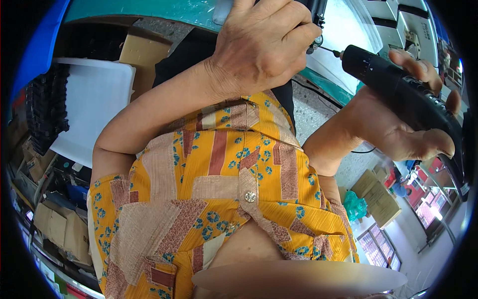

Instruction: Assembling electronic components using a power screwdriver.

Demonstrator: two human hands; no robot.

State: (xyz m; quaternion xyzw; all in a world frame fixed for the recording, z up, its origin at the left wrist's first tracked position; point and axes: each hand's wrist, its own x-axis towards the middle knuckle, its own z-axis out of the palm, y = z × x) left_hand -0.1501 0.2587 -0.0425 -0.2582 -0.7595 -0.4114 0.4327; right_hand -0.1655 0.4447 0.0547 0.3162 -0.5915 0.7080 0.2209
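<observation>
Screwdriver (393, 82) clamped in R hand (386, 122), bit (329, 50) at blk part (315, 10) gripped in L hand (266, 45).

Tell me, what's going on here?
A person in a patterned yellow top is working with both bare hands. The left hand holds a small black part at a green-topped table. The right hand holds a black power screwdriver, its thin bit pointing at the part's near end. Whether the tip sits in a screw is too small to tell.
</observation>
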